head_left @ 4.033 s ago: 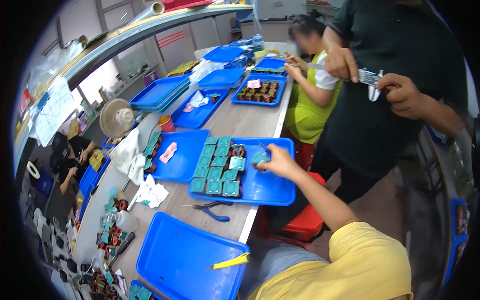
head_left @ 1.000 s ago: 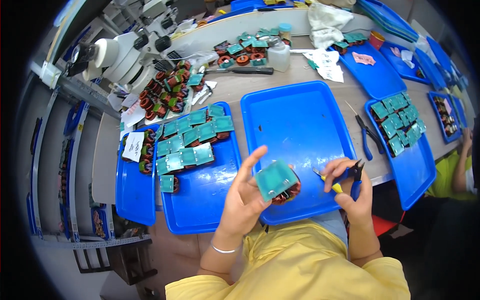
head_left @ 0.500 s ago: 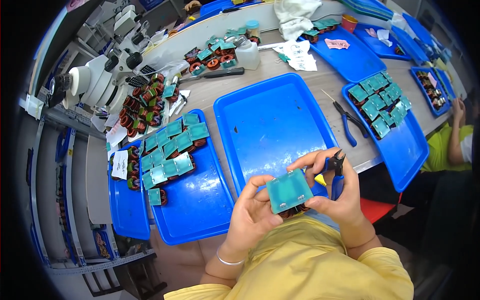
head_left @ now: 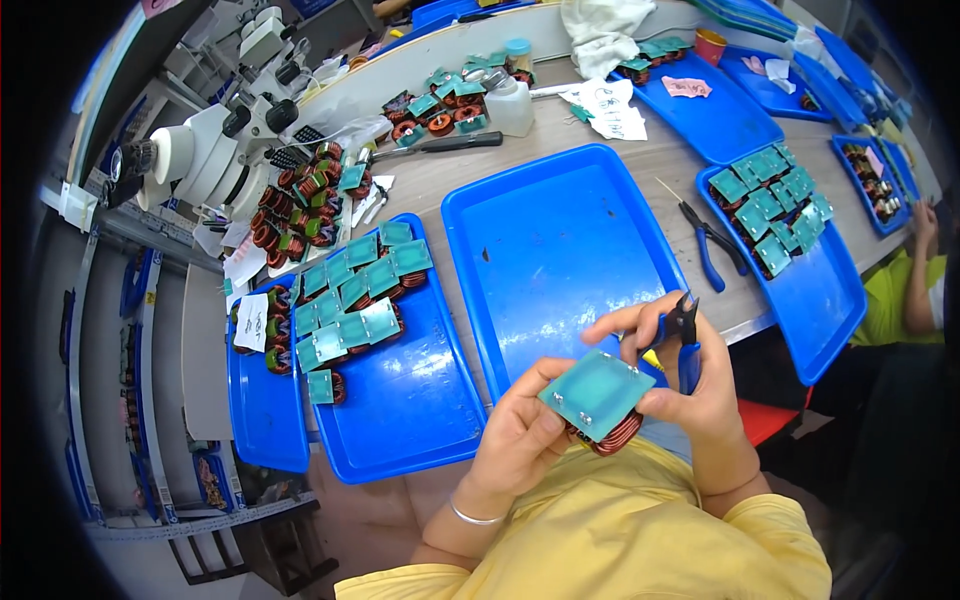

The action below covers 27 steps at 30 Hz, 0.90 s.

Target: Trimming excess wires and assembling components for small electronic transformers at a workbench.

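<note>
Close to my body, a square green circuit board (head_left: 595, 393) is held tilted, with a copper-wire coil (head_left: 614, 438) on its underside. Small silvery solder spots show near two of its edges. My left hand (head_left: 518, 437) is closed on the board's left side, thumb near the coil. In my right hand (head_left: 702, 395) is a pair of blue-handled cutting pliers (head_left: 688, 360), jaws pointing up and away from the board. The right thumb rests at the board's right edge. Part of the pliers' handles is hidden by the fingers.
Ahead lies a blue tray (head_left: 560, 250). Similar board-and-coil pieces fill part of a left tray (head_left: 420, 420) and a right tray (head_left: 822, 320). Another pair of pliers (head_left: 707, 250) lies on the table. Microscopes (head_left: 200, 150) stand at left; a co-worker's arm (head_left: 918, 290) shows at right.
The board has turned and tipped in my hands, so more of the copper coil shows beneath it. Both hands have shifted slightly right; the surroundings moved right in view too.
</note>
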### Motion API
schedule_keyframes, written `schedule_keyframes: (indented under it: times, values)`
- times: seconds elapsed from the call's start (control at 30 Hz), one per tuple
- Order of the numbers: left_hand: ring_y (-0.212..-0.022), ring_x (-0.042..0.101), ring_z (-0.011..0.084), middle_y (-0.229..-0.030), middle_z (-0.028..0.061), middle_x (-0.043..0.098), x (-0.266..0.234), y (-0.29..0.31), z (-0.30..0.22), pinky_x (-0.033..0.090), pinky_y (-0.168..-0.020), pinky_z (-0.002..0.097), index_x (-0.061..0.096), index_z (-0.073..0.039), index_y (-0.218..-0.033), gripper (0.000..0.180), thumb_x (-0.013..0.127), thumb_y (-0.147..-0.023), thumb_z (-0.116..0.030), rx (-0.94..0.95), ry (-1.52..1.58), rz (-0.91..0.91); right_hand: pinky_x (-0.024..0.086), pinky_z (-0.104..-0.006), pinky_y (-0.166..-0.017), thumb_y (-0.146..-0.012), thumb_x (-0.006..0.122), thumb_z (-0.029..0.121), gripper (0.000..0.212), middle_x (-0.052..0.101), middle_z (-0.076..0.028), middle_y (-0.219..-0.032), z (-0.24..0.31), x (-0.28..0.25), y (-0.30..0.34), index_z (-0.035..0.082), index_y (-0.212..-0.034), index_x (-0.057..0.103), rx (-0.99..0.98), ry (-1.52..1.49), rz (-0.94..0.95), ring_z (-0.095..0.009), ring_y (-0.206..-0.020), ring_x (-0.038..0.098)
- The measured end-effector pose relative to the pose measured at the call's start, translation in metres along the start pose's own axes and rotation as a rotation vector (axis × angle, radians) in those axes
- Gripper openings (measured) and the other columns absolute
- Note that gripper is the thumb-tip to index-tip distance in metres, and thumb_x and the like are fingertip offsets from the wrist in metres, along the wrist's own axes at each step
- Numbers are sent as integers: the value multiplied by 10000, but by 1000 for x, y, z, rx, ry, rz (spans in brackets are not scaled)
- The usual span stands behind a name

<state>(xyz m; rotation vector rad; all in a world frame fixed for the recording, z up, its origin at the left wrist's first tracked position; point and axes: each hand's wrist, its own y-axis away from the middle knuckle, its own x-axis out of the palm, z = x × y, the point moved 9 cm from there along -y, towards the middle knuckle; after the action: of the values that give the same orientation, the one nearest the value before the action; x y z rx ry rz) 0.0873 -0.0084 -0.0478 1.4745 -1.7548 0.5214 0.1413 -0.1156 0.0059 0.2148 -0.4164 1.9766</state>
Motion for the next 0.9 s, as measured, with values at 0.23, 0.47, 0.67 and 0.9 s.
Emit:
schedule_keyframes:
  times: [0.23,0.47,0.67,0.9]
  values:
    - [-1144,471,213,-1240,122,448,8,2,1,418,-933,359,305,17,-1309,602,589,-856,-260,-44,27,114,408,-250,-719,-577,822,166,542,575,-206,-1004,9,-1,5,88,-927,416,-161,117,-37,-96,-735,460]
    - [-1192,414,217,-1272,97,392,17,4,-12,409,-942,356,285,27,-1321,778,745,-718,-148,212,-195,217,419,-241,-730,-608,806,75,506,571,-120,-983,18,6,9,57,-933,418,-215,291,9,-120,-812,516]
    - [-1105,495,251,-1231,134,431,21,3,-19,426,-917,347,211,19,-1350,788,700,-733,-20,277,-291,103,421,-284,-798,-593,817,107,540,541,-175,-1012,26,12,11,60,-946,411,-288,487,0,-138,-850,519]
    - [-1047,529,256,-1218,163,454,10,-1,-10,454,-814,297,276,-19,-1314,662,664,-791,-139,69,118,65,441,-275,-738,-740,668,374,449,572,-142,-875,30,-11,12,-5,-909,495,-87,550,-74,-187,-817,569]
